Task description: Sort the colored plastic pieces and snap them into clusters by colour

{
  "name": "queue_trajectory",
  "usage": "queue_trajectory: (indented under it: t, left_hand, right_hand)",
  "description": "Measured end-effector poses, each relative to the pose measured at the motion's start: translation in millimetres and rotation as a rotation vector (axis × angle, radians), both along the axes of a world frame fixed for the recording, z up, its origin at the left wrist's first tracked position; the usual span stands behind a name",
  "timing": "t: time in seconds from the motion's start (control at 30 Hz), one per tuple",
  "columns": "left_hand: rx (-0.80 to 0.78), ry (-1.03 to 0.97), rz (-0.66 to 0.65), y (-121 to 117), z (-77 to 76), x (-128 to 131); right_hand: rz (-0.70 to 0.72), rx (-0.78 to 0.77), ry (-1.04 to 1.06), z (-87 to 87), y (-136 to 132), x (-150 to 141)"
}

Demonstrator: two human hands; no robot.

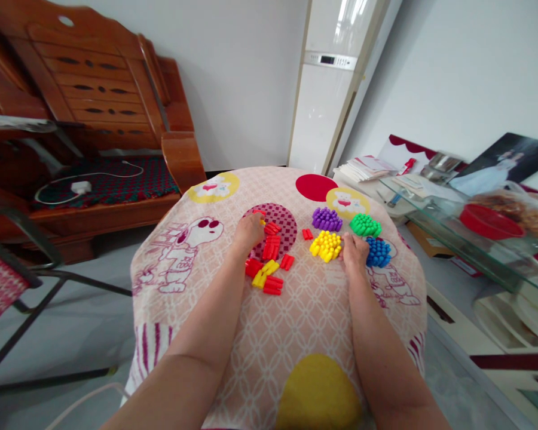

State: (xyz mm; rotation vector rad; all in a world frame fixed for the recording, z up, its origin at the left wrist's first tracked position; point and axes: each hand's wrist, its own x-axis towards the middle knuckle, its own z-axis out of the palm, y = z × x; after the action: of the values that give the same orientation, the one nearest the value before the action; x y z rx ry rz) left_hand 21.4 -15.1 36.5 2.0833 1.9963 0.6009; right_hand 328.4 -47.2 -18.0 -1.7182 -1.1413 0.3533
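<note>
My left hand [250, 232] is closed at the far left of the loose pieces, with a small yellow plastic piece [263, 222] at its fingertips. Beside and below it lie several red plastic pieces [271, 247], flat in small groups. Some yellow pieces [264, 273] lie among them, nearer to me. My right hand [354, 251] is curled between a yellow cluster [326, 245] and a blue cluster [378, 252] of small pegs; whatever its fingers hold is hidden. Behind these stand a purple cluster [327, 219] and a green cluster [366, 225]. A small red pair [307, 235] lies left of the yellow cluster.
A patterned cloth [291, 334] covers the round table. To the right is a glass-topped cabinet [470, 233] with papers [368, 167], a red bowl [491, 222] and a photo. A wooden bench [183, 158] stands back left, a metal-framed chair [49, 298] at left.
</note>
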Motion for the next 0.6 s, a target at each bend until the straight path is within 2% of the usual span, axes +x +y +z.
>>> queue_trajectory:
  t: [0.1,0.17,0.23,0.3,0.4,0.6]
  left_hand:
    - [0.040,-0.180,-0.060,-7,17.0,19]
    - [0.031,-0.332,-0.205,-11,24.3,40]
    - [-0.077,-0.486,-0.365,-14,25.0,64]
    - [-0.173,-0.571,-0.424,-15,20.0,85]
    - [-0.201,-0.561,-0.401,-14,9.5,103]
    - [-0.137,-0.401,-0.377,-14,0.0,107]
  right_hand:
    - [0.004,-0.001,0.001,-0.3,0,-1]
    - [0.005,0.008,-0.003,-0.1,-1,-1]
    - [0.009,0.007,0.000,0.3,-1,-1]
    - [0.014,0.007,-0.003,0.7,-1,-1]
    - [0.018,0.032,-0.034,0.4,0,0]
    - [0.007,0.046,-0.110,-0.5,1,2]
